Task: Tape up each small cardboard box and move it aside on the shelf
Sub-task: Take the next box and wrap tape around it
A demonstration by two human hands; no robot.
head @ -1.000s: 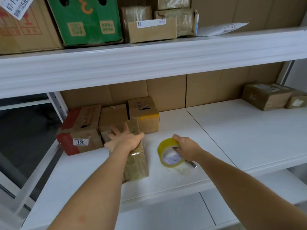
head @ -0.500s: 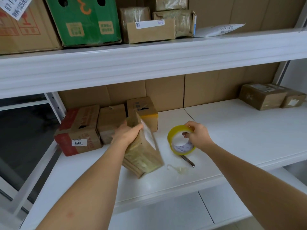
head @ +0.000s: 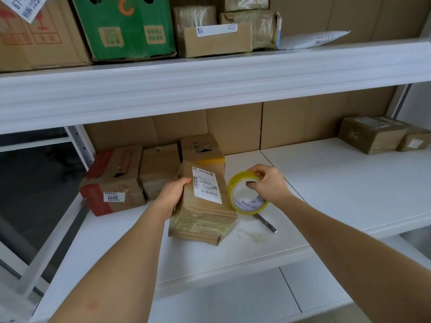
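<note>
White metal shelving fills the head view, brown cardboard lining the back. Middle shelf (head: 326,194) carries the work. Left hand (head: 173,197) grips the left side of a small cardboard box (head: 205,206) at frame centre, thumb over its top edge; the box stands tilted with its white label facing the camera, its lower end on the shelf and clear tape wrapped around that lower part. Right hand (head: 268,183) holds a yellow tape roll (head: 247,194) just right of the box, fingers hooked through the core and curled over the rim; the roll stands on edge, and I cannot tell whether it rests on the shelf. Below it lie a metal cutter (head: 268,223) and a crumpled tape scrap (head: 254,236). Left of centre, against the back, sit three boxes side by side: a red-and-brown box (head: 114,180) tagged 3011, a plain box (head: 158,169), a box with a yellow band (head: 203,150). Far right of the shelf: two taped boxes (head: 373,134), touching. Upper shelf (head: 210,85) holds a green carton (head: 126,26), brown cartons, wrapped parcels and a white mailer (head: 312,39).
</note>
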